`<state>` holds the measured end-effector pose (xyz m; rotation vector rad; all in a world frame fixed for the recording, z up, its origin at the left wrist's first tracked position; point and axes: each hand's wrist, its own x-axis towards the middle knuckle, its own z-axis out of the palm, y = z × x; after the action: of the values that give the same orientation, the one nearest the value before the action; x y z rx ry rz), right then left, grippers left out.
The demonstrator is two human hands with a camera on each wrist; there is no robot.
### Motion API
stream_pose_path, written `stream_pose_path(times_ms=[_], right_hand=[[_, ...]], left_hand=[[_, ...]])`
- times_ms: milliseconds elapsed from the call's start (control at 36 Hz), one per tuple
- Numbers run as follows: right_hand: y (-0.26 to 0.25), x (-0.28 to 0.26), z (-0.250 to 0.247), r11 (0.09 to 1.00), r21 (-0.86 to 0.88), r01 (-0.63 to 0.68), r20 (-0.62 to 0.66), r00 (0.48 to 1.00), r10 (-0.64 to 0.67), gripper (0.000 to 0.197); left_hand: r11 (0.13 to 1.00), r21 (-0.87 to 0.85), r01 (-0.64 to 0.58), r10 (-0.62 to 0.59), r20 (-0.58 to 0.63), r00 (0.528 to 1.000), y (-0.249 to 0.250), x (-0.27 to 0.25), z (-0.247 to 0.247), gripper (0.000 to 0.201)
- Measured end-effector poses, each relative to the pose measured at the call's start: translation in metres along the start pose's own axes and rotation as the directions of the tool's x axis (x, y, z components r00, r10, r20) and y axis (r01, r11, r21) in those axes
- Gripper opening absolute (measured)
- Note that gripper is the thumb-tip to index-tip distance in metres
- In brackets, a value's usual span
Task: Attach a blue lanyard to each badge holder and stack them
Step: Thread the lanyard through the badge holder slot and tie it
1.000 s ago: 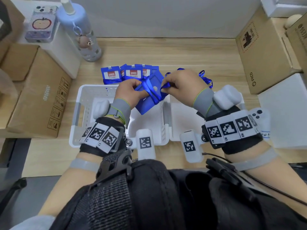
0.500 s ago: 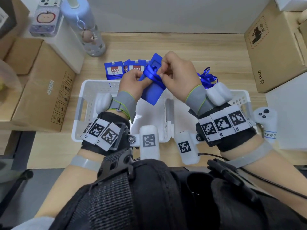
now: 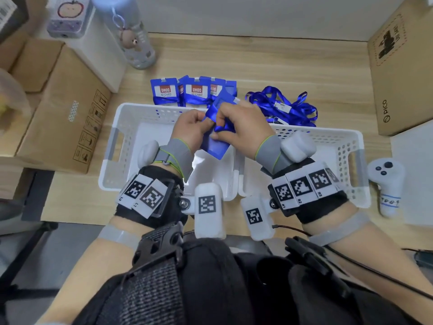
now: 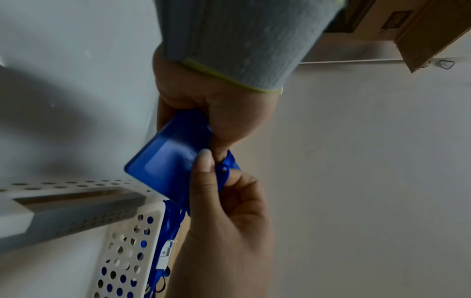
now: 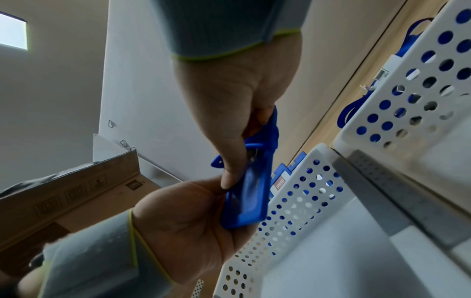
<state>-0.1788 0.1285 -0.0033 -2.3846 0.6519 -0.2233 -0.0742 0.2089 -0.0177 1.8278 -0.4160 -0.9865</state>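
Both hands hold one blue badge holder above the left white basket. My left hand grips its upper left edge, thumb on the holder. My right hand pinches the blue lanyard bunched across the holder's top, with the thumb pressed on the holder. The lanyard loops between the fingers of both hands. Several finished holders wrapped in lanyards lie in a row behind the basket. A pile of loose lanyards lies to their right.
A second white basket stands to the right of the first. Cardboard boxes stand at the left and right. A water bottle stands at the back left, and a white controller lies at the right.
Both hands brought the holder back toward me, from up by the row of finished holders to over the left basket. The lanyard is bunched tighter at the holder's top.
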Motion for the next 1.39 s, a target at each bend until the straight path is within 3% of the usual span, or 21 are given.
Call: stream_pose_path(times_ms=[222, 306, 389, 444, 528, 667, 750, 833, 917, 1028, 1139, 1250, 1306, 1389], right_hand=[[0.006, 0.001, 0.000, 0.991, 0.136, -0.010, 0.058, 0.998, 0.003, 0.026], [0.008, -0.001, -0.002, 0.971, 0.237, 0.022, -0.054, 0.999, -0.010, 0.027], [0.011, -0.004, -0.005, 0.931, 0.364, -0.020, -0.120, 0.990, 0.068, 0.027], [0.008, -0.004, -0.008, 0.834, 0.538, -0.120, -0.033, 0.986, 0.163, 0.029], [0.008, -0.006, -0.010, 0.698, 0.668, -0.258, 0.098, 0.960, 0.261, 0.037], [0.007, -0.011, -0.015, 0.398, 0.883, -0.248, 0.197, 0.967, 0.164, 0.031], [0.004, -0.009, -0.015, 0.301, 0.924, -0.235, 0.203, 0.970, 0.134, 0.034], [0.001, -0.001, -0.010, 0.299, 0.931, -0.207, 0.171, 0.975, 0.143, 0.039], [0.000, 0.010, -0.001, 0.314, 0.928, -0.200, 0.133, 0.966, 0.223, 0.029], [-0.012, 0.032, 0.012, 0.363, 0.896, -0.256, 0.099, 0.911, 0.400, 0.026], [-0.028, 0.050, 0.029, 0.391, 0.883, -0.259, 0.061, 0.890, 0.453, 0.029], [-0.044, 0.068, 0.051, 0.431, 0.854, -0.290, 0.050, 0.871, 0.488, 0.032], [-0.044, 0.070, 0.058, 0.434, 0.843, -0.319, 0.068, 0.863, 0.501, 0.032], [-0.042, 0.076, 0.072, 0.431, 0.814, -0.389, 0.126, 0.843, 0.523, 0.032]], left_hand=[[0.996, -0.067, 0.063, -0.067, -0.072, 0.995, -0.005, -0.002, 0.002, 0.026], [0.986, -0.131, 0.107, -0.118, -0.079, 0.990, -0.006, -0.003, 0.002, 0.026], [0.966, -0.222, 0.128, -0.151, -0.089, 0.985, -0.007, -0.006, 0.005, 0.027], [0.951, -0.277, 0.140, -0.169, -0.084, 0.982, -0.009, -0.007, 0.009, 0.027], [0.922, -0.338, 0.186, -0.215, -0.050, 0.975, -0.011, -0.009, 0.014, 0.025], [0.815, -0.495, 0.302, -0.299, 0.087, 0.950, -0.004, -0.011, 0.009, 0.025], [0.770, -0.532, 0.352, -0.276, 0.219, 0.936, 0.000, -0.011, 0.000, 0.028], [0.761, -0.556, 0.334, -0.237, 0.241, 0.941, -0.001, -0.006, -0.007, 0.029], [0.821, -0.514, 0.247, -0.188, 0.165, 0.968, -0.004, 0.001, -0.017, 0.026], [0.891, -0.432, 0.136, -0.103, 0.101, 0.990, -0.002, 0.013, -0.044, 0.025], [0.930, -0.362, 0.061, -0.028, 0.097, 0.995, 0.003, 0.026, -0.073, 0.028], [0.978, -0.208, -0.021, 0.040, 0.085, 0.996, 0.000, 0.043, -0.108, 0.045], [0.986, -0.135, -0.093, 0.092, -0.014, 0.996, -0.003, 0.050, -0.120, 0.058], [0.983, -0.042, -0.176, 0.168, -0.150, 0.974, -0.010, 0.062, -0.142, 0.061]])
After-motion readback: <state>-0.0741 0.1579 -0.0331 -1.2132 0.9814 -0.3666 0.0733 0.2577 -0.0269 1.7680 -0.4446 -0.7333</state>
